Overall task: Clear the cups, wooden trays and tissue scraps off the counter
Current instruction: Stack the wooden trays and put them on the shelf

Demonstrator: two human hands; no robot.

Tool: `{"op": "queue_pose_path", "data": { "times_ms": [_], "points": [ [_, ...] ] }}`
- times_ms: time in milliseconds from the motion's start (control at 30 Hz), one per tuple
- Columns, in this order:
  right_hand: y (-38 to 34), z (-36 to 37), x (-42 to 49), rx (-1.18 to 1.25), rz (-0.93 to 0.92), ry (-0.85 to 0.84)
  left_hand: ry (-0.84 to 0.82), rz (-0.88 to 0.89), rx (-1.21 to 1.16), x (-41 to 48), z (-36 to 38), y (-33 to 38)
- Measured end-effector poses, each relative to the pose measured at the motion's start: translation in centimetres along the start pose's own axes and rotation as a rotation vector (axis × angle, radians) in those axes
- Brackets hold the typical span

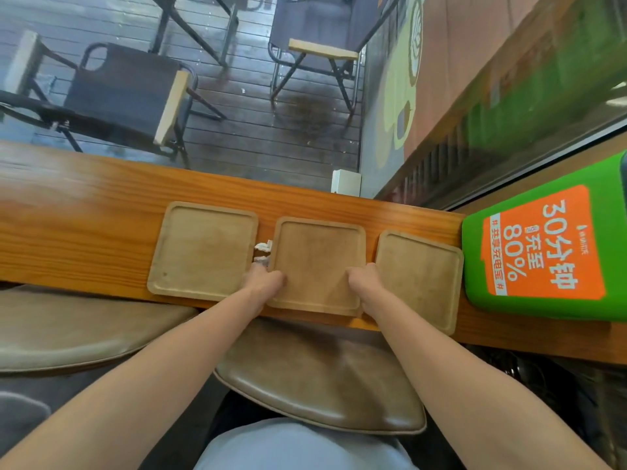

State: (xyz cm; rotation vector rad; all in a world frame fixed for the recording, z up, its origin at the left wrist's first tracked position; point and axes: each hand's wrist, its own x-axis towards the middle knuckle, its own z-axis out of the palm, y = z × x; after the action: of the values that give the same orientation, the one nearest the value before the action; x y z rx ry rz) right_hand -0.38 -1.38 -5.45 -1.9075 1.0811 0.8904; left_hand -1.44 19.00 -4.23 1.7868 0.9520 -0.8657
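Three square wooden trays lie in a row on the wooden counter [84,212]: a left tray [200,247], a middle tray [317,256] and a right tray [422,276]. My left hand [263,278] grips the middle tray's near left edge, thumb on top. My right hand [363,279] grips its near right edge, between the middle and right trays. White tissue scraps [263,252] lie in the gap between the left and middle trays, just beyond my left hand. No cups are in view.
A green box with an orange label [546,245] stands at the counter's right end, touching the right tray. Cushioned stools [319,378] sit below the counter's near edge. Beyond the window are folding chairs [129,93] on dark decking.
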Motion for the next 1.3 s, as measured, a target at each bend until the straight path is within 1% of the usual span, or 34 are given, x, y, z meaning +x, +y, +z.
{"op": "queue_pose_path", "data": {
  "times_ms": [133, 433, 567, 800, 1000, 1167, 1300],
  "points": [
    [-0.2, -0.2, -1.4, 0.079, -0.021, -0.011, -0.028, 0.015, -0.102, -1.2, -0.6, 1.0],
    [-3.6, 0.7, -5.1, 0.187, -0.104, -0.022, -0.086, 0.146, -0.04, -3.0, -6.4, 2.2],
    [-4.7, 3.4, -6.7, 0.176, -0.106, -0.008, -0.139, 0.177, -0.006, -2.6, -10.1, 2.0],
    [-6.8, 10.0, -10.3, 0.15, -0.071, 0.093, -0.209, 0.19, 0.058, 0.3, -17.4, -0.9],
    [-7.9, 16.0, -13.5, 0.157, -0.056, 0.099, -0.256, 0.146, 0.098, 2.7, -24.0, -3.3],
    [-8.4, 18.5, -14.4, 0.206, -0.053, 0.098, -0.246, 0.111, 0.095, 3.7, -26.4, -4.2],
    [-8.7, 19.1, -14.2, 0.23, -0.046, 0.045, -0.231, 0.109, 0.094, 4.3, -26.8, -4.9]
  ]
}}
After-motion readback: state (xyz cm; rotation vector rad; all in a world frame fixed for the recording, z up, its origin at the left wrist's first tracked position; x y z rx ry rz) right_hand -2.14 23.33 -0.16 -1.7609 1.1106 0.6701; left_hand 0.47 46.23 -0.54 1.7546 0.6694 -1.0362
